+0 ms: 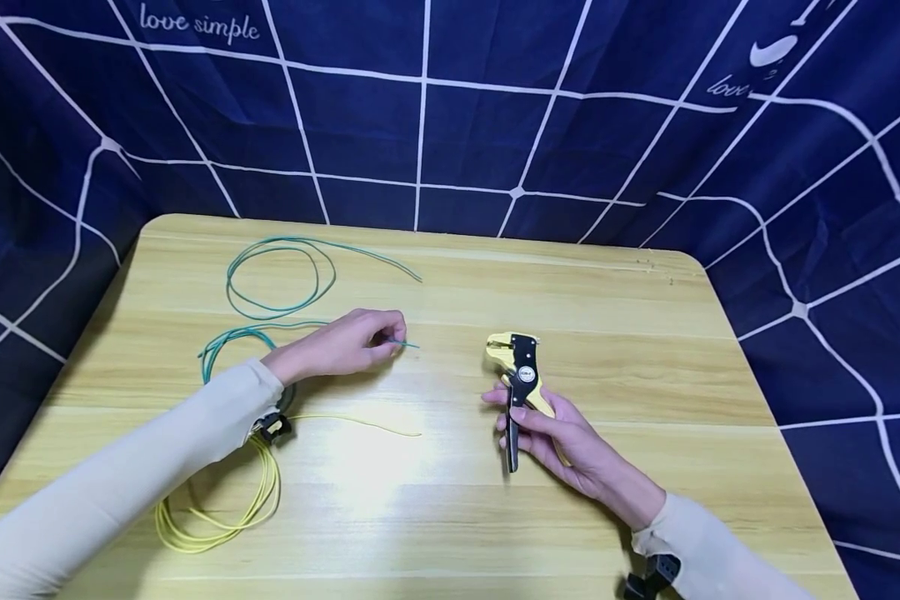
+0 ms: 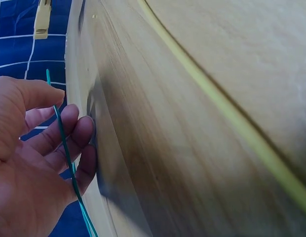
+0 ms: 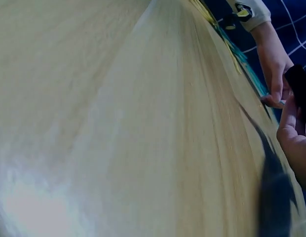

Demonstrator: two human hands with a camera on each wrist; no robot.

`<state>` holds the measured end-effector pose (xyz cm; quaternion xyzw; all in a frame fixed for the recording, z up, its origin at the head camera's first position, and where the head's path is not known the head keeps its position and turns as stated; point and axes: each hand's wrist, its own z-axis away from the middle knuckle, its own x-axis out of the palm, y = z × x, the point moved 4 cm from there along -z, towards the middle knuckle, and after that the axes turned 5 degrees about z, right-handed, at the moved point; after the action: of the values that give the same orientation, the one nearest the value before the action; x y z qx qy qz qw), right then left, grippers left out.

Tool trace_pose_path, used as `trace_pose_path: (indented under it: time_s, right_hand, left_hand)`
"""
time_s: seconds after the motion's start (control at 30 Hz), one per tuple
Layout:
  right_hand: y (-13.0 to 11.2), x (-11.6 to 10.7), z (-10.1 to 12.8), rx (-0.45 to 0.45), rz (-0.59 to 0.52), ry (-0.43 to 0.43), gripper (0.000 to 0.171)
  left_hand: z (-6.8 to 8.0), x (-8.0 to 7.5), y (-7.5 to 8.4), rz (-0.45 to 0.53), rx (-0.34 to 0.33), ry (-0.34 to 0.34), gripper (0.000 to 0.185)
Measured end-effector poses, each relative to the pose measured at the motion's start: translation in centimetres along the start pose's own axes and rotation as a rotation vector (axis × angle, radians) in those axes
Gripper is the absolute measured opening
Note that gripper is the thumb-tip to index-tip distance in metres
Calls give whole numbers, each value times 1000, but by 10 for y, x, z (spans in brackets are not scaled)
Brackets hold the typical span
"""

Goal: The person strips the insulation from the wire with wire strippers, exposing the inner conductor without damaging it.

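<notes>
My left hand [image 1: 356,340] pinches a green wire [image 2: 65,140] between thumb and forefinger, close to its end. A short tip of that wire pokes out past the fingertips toward the right. In my right hand [image 1: 562,437] is a wire stripper [image 1: 523,375] with yellow and black parts, its head pointing away from me and its handles down in the palm. A gap of bare wood separates the stripper's head from the wire tip. In the right wrist view only a dark handle [image 3: 300,89] of the tool shows at the edge.
A loose coil of green wire [image 1: 277,312] lies at the back left of the wooden table [image 1: 645,375]. Yellow wire [image 1: 270,492] is coiled under my left forearm, one end [image 1: 375,425] stretching right. Small scraps [image 1: 671,282] lie in the far right corner. Dark blue cloth [image 1: 465,133] surrounds the table.
</notes>
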<state>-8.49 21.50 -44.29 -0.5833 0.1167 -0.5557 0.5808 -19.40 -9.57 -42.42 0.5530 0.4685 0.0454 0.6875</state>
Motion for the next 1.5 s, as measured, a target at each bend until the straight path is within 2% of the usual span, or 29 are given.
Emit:
trace_pose_path:
  time_s: [0.17,0.27,0.37,0.57,0.67,0.73,0.87,1.07,1.23,1.33,1.5]
  right_hand:
    - [3,-1,0,11,-98,-4,43]
    - [5,1,0,10,-99,-44,43]
    - [4,3,0,-32,6,-55,42]
    - [-1,9,-4,-195,421,23,26]
    - [-3,11,-6,-229,591,31,26]
    - [-5,12,-7,-240,665,23,23]
    - [-9,12,-10,-271,753,15,17]
    - [-17,13,-13,-321,867,49,10]
    - [-20,11,-19,-278,916,102,21]
    - [-20,10,-23,-249,922,89,21]
    - [-18,11,-30,-215,895,53,20]
  left_hand:
    - [2,0,1,7,29,21,7]
    - [3,0,2,23,47,32,6]
    - [4,-1,2,36,53,36,5]
    - [7,0,1,33,58,37,6]
    - [8,-1,1,17,67,53,10]
    - [9,-1,1,1,73,66,14]
    - [12,-1,2,-18,71,76,18]
    - [12,-1,4,25,97,67,15]
    - [12,-1,3,88,54,65,13]
    - [13,-2,3,107,34,70,13]
    - [14,-1,5,98,54,79,15]
